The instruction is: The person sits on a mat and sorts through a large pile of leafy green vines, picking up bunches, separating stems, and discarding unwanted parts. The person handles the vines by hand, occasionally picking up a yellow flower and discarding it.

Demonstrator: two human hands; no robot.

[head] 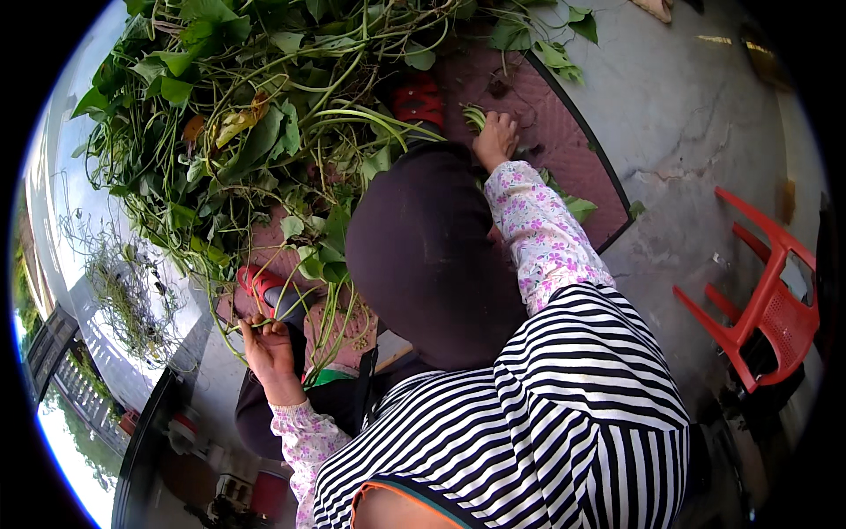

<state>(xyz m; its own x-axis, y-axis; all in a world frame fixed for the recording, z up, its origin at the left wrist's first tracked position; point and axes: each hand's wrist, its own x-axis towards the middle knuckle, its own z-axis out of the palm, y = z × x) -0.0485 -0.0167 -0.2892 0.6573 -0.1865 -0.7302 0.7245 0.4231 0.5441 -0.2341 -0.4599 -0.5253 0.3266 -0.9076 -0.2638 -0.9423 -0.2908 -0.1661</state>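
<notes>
My left hand [269, 357] pinches a thin green vine stem [272, 322] between thumb and fingertips, beside my left knee. Over on the mat, past my right knee, my right hand [497, 139] is closed around a small bundle of short green stems [473, 118]. A large tangled heap of leafy vines [264, 132], which look like sweet potato vines, spreads in front of me. Several long bare stalks [334, 324] hang between my legs, near a green rim [330, 375] that is mostly hidden. My raised right knee [429, 251] covers part of the heap.
A dusky-red quilted mat [575, 159] with a black border lies on the grey concrete floor [667, 106]. Loose leaves [580, 208] lie near its right edge. A red plastic chair [767, 297] is at right. Thin plant scraps [129, 304] lie on the floor at left.
</notes>
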